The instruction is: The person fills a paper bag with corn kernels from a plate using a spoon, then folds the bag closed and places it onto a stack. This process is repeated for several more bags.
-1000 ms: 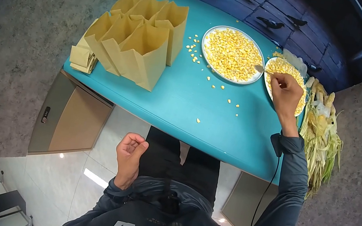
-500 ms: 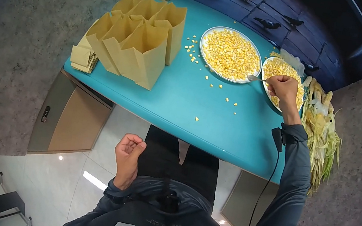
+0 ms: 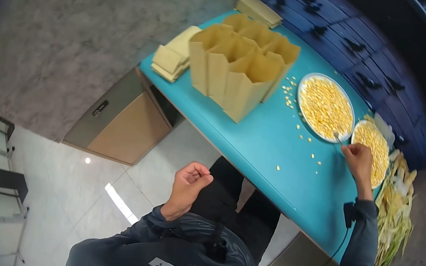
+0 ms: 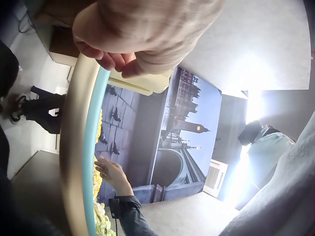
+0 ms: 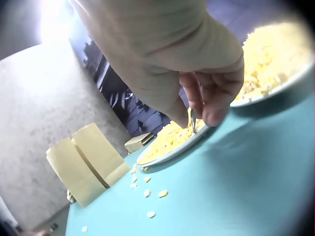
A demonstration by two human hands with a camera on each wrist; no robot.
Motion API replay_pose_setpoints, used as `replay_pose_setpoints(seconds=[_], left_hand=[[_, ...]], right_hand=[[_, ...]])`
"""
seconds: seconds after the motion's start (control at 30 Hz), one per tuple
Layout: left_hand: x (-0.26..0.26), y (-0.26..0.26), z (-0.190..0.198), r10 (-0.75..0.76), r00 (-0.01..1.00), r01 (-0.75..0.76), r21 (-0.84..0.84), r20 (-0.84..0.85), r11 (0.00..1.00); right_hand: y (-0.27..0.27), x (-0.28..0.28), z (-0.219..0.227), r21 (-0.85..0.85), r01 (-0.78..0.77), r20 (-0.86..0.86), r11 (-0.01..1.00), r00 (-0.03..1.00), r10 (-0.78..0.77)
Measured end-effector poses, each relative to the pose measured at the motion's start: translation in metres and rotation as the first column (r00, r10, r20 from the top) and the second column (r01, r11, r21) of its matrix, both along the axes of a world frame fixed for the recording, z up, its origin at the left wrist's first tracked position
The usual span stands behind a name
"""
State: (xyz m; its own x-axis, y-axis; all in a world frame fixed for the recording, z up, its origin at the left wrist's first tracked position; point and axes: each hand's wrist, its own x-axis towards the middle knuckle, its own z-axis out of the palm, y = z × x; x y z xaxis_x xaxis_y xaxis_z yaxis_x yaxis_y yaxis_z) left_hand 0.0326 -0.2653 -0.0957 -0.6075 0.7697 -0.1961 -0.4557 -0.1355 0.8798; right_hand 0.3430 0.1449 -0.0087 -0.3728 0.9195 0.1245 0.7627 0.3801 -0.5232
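My right hand point(image 3: 359, 161) pinches a small metal spoon point(image 5: 193, 122) by its handle, thumb against fingertips. Its bowl end point(image 3: 337, 137) lies at the near right edge of the larger white plate point(image 5: 179, 150), which is heaped with yellow corn kernels point(image 3: 325, 104). Just beneath the wrist and fingers is a second plate point(image 5: 275, 92), also full of corn kernels point(image 3: 371, 149). My left hand point(image 3: 187, 188) hangs in front of my body, off the table's near edge, fingers loosely curled around nothing.
Several opened paper bags point(image 3: 250, 82) stand together at the table's left. Folded bags point(image 3: 171, 60) lie beside them, another stack point(image 3: 259, 10) behind. Loose kernels point(image 3: 278, 168) dot the teal table point(image 3: 293, 195). Husks and cobs point(image 3: 395, 213) heap at the right edge.
The head view has turned, shifting the whole scene rightward and tilting it. My right hand has drawn the spoon slightly toward me along the larger plate's edge. The left hand stays idle.
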Motion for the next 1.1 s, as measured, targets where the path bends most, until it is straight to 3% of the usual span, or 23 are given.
replay_pose_setpoints(seconds=[0.03, 0.07, 0.13, 0.2, 0.3, 0.37, 0.47, 0.53, 0.57, 0.6, 0.63, 0.67, 0.77, 0.83, 0.87, 0.93, 0.97, 1.0, 1.03, 1.1], left_hand=[[-0.001, -0.001, 0.001, -0.010, 1.000, 0.010, 0.010, 0.006, 1.000], [0.000, -0.002, 0.002, -0.024, 1.000, 0.023, 0.020, 0.016, 1.000], [0.000, -0.003, 0.005, -0.001, 1.000, 0.001, 0.019, 0.011, 1.000], [0.003, -0.005, 0.006, 0.017, 1.000, -0.017, 0.009, 0.006, 1.000], [0.005, -0.002, 0.011, -0.033, 0.999, 0.033, 0.013, -0.014, 0.999], [0.009, -0.004, 0.020, -0.041, 0.998, 0.044, 0.079, -0.039, 0.996], [0.008, -0.017, 0.028, 0.012, 0.997, -0.001, 0.140, -0.076, 0.990], [0.007, -0.025, 0.035, 0.060, 0.996, -0.049, 0.136, -0.074, 0.990], [0.006, -0.030, 0.038, 0.101, 0.993, -0.092, 0.131, -0.064, 0.987], [0.004, -0.037, 0.040, 0.092, 0.993, -0.083, 0.121, -0.068, 0.989], [0.000, -0.041, 0.042, 0.143, 0.986, -0.130, 0.141, -0.085, 0.981], [-0.005, -0.046, 0.043, 0.193, 0.976, -0.176, 0.163, -0.101, 0.971], [-0.027, -0.051, 0.043, 0.277, 0.954, -0.252, 0.190, -0.118, 0.949], [-0.045, -0.045, 0.043, 0.294, 0.946, -0.270, 0.166, -0.139, 0.948], [-0.057, -0.037, 0.047, 0.286, 0.933, -0.249, 0.182, -0.220, 0.951], [-0.075, -0.021, 0.056, 0.269, 0.913, -0.220, 0.185, -0.307, 0.958], [-0.080, -0.011, 0.064, 0.260, 0.937, -0.209, 0.223, -0.233, 0.952], [-0.081, -0.005, 0.070, 0.245, 0.957, -0.200, 0.261, -0.156, 0.945], [-0.077, -0.002, 0.074, 0.236, 0.959, -0.191, 0.251, -0.160, 0.949], [-0.068, 0.005, 0.081, 0.189, 0.976, -0.136, 0.376, -0.108, 0.917]], right_hand=[[-0.008, -0.002, 0.015, 0.143, -0.042, 0.093, 0.989, 0.995, 0.028], [-0.013, -0.011, 0.029, 0.149, -0.059, 0.095, 0.987, 0.994, 0.045], [-0.037, -0.040, 0.064, 0.456, -0.152, 0.037, 0.877, 0.988, 0.152], [-0.086, -0.099, 0.119, 0.448, -0.250, -0.074, 0.858, 0.946, 0.315], [-0.130, -0.189, 0.162, 0.639, -0.477, -0.061, 0.604, 0.751, 0.657], [-0.147, -0.251, 0.170, 0.674, -0.527, -0.055, 0.519, 0.664, 0.746], [-0.158, -0.343, 0.165, 0.665, -0.594, 0.158, 0.453, 0.704, 0.692], [-0.177, -0.378, 0.177, 0.514, -0.653, 0.372, 0.555, 0.754, 0.542], [-0.179, -0.395, 0.177, 0.510, -0.651, 0.367, 0.563, 0.756, 0.542], [-0.176, -0.413, 0.175, 0.389, -0.686, 0.461, 0.615, 0.723, 0.514], [-0.177, -0.421, 0.175, 0.267, -0.698, 0.550, 0.665, 0.676, 0.490], [-0.176, -0.421, 0.173, 0.266, -0.690, 0.545, 0.673, 0.684, 0.485], [-0.184, -0.416, 0.176, 0.343, -0.721, 0.509, 0.602, 0.681, 0.527], [-0.186, -0.401, 0.179, 0.517, -0.693, 0.448, 0.502, 0.719, 0.531], [-0.186, -0.392, 0.183, 0.512, -0.694, 0.441, 0.506, 0.718, 0.539], [-0.192, -0.365, 0.202, 0.477, -0.752, 0.377, 0.455, 0.643, 0.667], [-0.195, -0.350, 0.209, 0.475, -0.748, 0.368, 0.464, 0.648, 0.667], [-0.200, -0.333, 0.216, 0.472, -0.778, 0.295, 0.415, 0.583, 0.757], [-0.204, -0.318, 0.215, 0.475, -0.802, 0.218, 0.363, 0.507, 0.834], [-0.208, -0.292, 0.204, 0.530, -0.780, 0.133, 0.334, 0.465, 0.875]])
